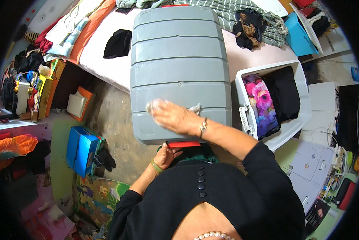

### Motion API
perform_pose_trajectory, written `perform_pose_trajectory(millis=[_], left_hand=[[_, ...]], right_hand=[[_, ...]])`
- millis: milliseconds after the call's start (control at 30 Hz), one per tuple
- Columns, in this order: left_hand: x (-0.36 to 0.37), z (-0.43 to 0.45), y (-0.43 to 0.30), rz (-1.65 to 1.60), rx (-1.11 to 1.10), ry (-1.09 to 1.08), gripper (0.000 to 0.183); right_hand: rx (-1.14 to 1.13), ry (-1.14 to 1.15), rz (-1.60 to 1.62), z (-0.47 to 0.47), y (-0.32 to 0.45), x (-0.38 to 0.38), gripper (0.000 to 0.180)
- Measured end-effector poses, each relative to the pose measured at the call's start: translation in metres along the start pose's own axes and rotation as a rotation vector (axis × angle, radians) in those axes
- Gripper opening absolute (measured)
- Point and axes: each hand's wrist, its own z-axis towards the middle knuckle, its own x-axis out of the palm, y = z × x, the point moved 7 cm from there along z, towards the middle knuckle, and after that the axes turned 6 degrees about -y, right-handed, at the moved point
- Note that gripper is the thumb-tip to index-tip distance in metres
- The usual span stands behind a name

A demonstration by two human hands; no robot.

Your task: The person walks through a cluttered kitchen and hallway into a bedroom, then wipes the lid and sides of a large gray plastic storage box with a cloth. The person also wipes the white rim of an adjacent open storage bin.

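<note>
A large grey ribbed plastic storage-box lid lies before me, its near end toward my body and its far part over the bed. My right hand presses a crumpled, light-coloured cloth onto the near part of the lid; hand and cloth are blurred. Another end of cloth shows beyond the wrist. Below the near edge, my left hand grips the rim beside a red latch, thumb up and fingers partly hidden. Whether a box sits under the lid cannot be seen.
At right stands an open pale plastic bin with floral fabric and black cloth inside. The bed bears a black folded garment and a dark bundle. A blue box stands on the floor at left.
</note>
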Motion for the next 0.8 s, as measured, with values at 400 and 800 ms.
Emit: perform_pose_trajectory(millis=[400,800], left_hand=[[-0.007,-0.008,-0.023,0.047,-0.123,0.175,0.065],[-0.177,0.046,-0.087,1.975,-0.086,0.266,0.058]], right_hand=[[0.851,-0.039,-0.063,-0.181,0.038,-0.131,0.014],[1.532,-1.107,1.2,-0.325,0.121,-0.086,0.027]])
